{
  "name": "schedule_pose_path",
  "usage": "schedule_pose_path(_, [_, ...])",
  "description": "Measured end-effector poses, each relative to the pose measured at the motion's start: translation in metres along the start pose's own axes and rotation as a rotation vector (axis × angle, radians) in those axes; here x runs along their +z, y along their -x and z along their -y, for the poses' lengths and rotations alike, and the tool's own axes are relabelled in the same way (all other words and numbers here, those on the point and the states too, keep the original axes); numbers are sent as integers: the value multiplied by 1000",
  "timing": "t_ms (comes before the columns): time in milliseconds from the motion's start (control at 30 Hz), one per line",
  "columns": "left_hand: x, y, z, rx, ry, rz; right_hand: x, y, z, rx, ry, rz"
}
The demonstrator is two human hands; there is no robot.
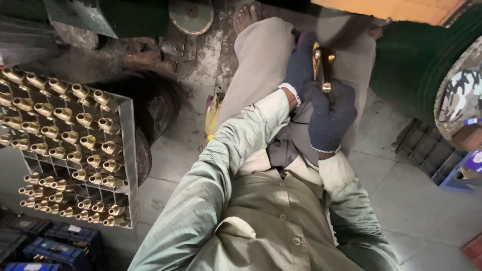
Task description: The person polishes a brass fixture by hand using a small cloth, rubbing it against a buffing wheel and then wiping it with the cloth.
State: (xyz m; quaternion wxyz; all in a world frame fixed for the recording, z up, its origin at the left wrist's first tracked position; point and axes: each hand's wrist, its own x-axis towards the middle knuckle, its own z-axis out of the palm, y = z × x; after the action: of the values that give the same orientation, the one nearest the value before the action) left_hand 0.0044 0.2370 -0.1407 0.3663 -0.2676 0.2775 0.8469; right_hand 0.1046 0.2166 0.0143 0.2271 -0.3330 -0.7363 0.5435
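I'm looking straight down past my pale green shirt: both gloved hands meet at about one o'clock, over my lap. My left hand and my right hand are each closed round one brass fitting, which stands roughly upright between them, its top poking out above the dark blue gloves. Just beyond it, at twelve to one o'clock, a blurred dark wheel sits under an orange cover, close to the fitting's tip. Out at nine o'clock stands a grey compartment tray, packed with brass pieces in rows, too many and too overlapped for me to count exactly, several cells bare. At seven o'clock, two blue crates. At three o'clock a second person's camouflage sleeve, beside a green drum. One bare foot shows at twelve o'clock
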Motion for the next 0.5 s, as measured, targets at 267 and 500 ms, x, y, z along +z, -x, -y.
schedule_pose_path(267, [-3, -2, -2, -145, 141, 110, 4, -5, -5, 65, -70, -1])
schedule_pose_path(500, [-10, -17, 6, -80, 225, 215, 2, -10, -11, 52, 2, 19])
